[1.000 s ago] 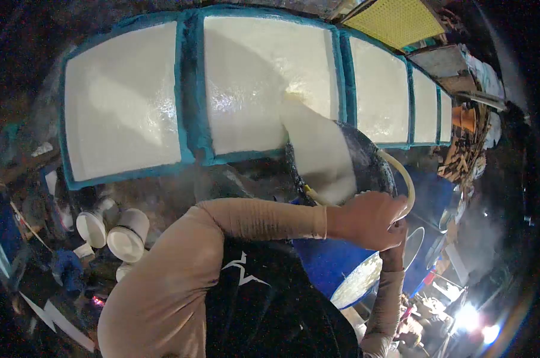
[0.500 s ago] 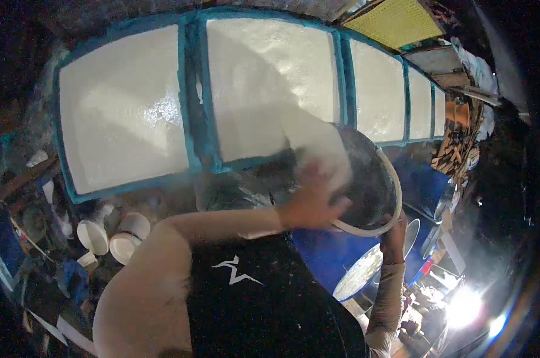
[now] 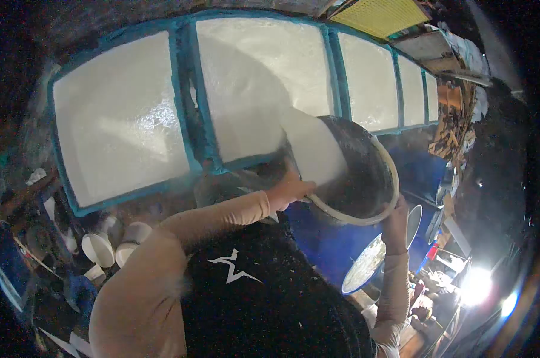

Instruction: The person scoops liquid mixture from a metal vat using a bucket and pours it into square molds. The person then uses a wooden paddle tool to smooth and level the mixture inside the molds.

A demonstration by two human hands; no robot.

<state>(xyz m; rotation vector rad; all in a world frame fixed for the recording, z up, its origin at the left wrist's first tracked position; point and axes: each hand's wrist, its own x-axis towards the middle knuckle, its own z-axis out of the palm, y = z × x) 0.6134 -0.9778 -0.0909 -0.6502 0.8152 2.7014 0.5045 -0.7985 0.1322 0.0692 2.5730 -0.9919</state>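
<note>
A dark round tub with a pale rim is tilted against the near edge of a trough section. White liquid lies inside it and runs over its lip into the white liquid of that section. My left hand grips the tub's near left side, fingers partly hidden behind it. On the right, my right hand holds the rim from below, its fingers largely out of sight.
Blue-edged trough sections full of white liquid stretch across the back. Blue drums stand at right, one with pale foamy contents. White buckets lie at left, a yellow perforated panel at the top, and a bright lamp glares lower right.
My left hand, blurred in front of the tub's mouth before, has moved left and up onto its side. The stream of white liquid now shows clearly. My right hand stays at the rim.
</note>
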